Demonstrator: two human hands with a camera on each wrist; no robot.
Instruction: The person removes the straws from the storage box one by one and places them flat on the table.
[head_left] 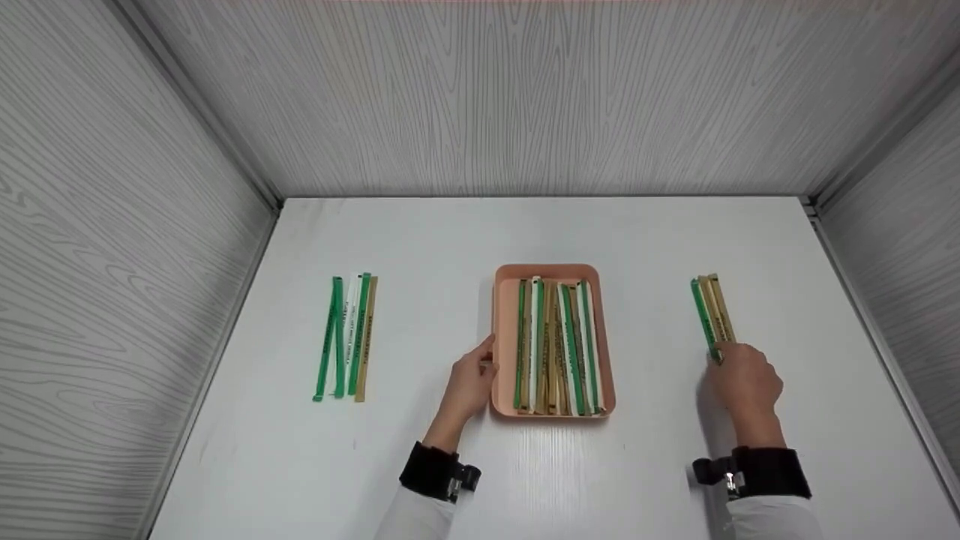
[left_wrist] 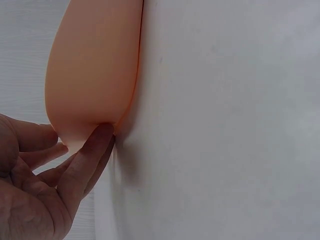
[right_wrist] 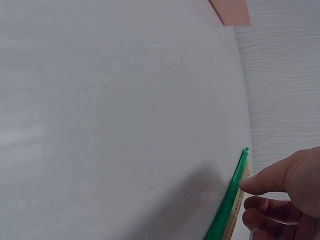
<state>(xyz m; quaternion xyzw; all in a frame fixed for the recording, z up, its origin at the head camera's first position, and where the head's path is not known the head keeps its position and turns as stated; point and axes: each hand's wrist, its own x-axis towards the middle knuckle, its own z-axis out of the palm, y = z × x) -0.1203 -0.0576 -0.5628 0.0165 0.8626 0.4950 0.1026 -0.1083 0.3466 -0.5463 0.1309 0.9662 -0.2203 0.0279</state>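
Note:
My left hand [head_left: 471,382] holds the left wall of a shallow pink tray [head_left: 505,337]; in the left wrist view its fingers [left_wrist: 90,155] are against the tray's side and lower edge. Inside the tray lie several long, narrow stick packets [head_left: 570,349], green, white and tan, with dark print. Off to the right, my right hand [head_left: 746,379] grips the near ends of a small bundle of green and tan stick packets [head_left: 712,304]. The right wrist view has the thumb against the green packet [right_wrist: 231,200], with the other fingers curled beside it.
Several more green, white and tan stick packets [head_left: 364,337] lie side by side on the white table [head_left: 420,240], left of the tray. Grey wood-grain panels [head_left: 480,97] rise behind the table and along both sides.

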